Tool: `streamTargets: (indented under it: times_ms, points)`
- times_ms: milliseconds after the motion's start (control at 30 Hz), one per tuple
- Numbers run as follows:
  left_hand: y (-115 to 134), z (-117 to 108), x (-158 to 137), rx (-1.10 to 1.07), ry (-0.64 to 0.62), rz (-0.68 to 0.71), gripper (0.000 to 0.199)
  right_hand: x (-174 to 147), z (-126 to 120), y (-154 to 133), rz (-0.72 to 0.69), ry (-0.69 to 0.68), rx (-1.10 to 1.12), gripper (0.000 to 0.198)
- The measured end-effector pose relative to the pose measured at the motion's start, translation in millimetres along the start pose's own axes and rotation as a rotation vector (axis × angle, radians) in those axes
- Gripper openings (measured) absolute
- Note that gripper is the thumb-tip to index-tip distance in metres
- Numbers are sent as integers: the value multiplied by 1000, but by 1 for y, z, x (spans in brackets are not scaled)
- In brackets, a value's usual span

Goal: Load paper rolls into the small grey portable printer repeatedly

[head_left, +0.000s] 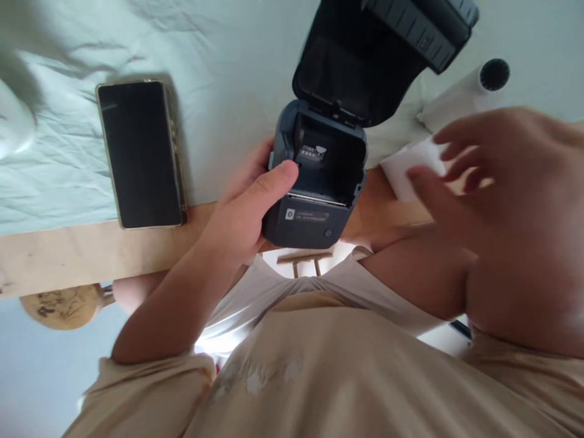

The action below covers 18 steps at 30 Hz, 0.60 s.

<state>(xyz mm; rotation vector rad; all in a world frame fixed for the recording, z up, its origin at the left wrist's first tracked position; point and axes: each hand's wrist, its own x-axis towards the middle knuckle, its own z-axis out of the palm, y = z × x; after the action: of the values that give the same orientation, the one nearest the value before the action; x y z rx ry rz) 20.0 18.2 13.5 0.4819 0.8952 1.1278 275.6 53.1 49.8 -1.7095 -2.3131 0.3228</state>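
Observation:
My left hand (249, 210) is wrapped round the left side of a dark grey portable label printer (308, 220), its thumb on the rim of the compartment. The printer's lid (351, 67) is swung up and away, so the hollow inside shows, with a small printed sticker (314, 152) in it. To the right, my right hand (493, 170) is blurred, its thumb and curled fingers apart with a gap between them. Close by its fingertips lie a white piece of paper (408, 173) and a white roll (460, 97) with a black end. I see nothing held in that hand.
A black smartphone (139, 155) in a clear case lies left on the pale green cloth (219, 73). Part of a white rounded object (13, 121) shows at the left edge. The wooden table edge (59, 255) runs before my lap, with a wooden stool (64, 306) below.

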Motion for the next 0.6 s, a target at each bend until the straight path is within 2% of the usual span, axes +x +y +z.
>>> streamTargets:
  times_ms: [133,267,333,467,567,600]
  points:
    - [-1,2,-1,-14,64,22,28,6,18,-1,-59,-111,-247,44]
    - [-1,4,-2,6,39,31,28,5,16,-2,-65,-134,-300,51]
    - [-1,5,-2,3,64,42,26,3,7,-7,-68,-140,-137,53]
    - [-1,8,-3,-41,97,38,29,5,-13,-10,-80,-158,402,48]
    - [0,8,-3,-44,98,29,30,16,-16,0,-248,-90,462,33]
    - [0,7,-3,-38,97,26,28,20,-13,4,-373,-89,456,31]
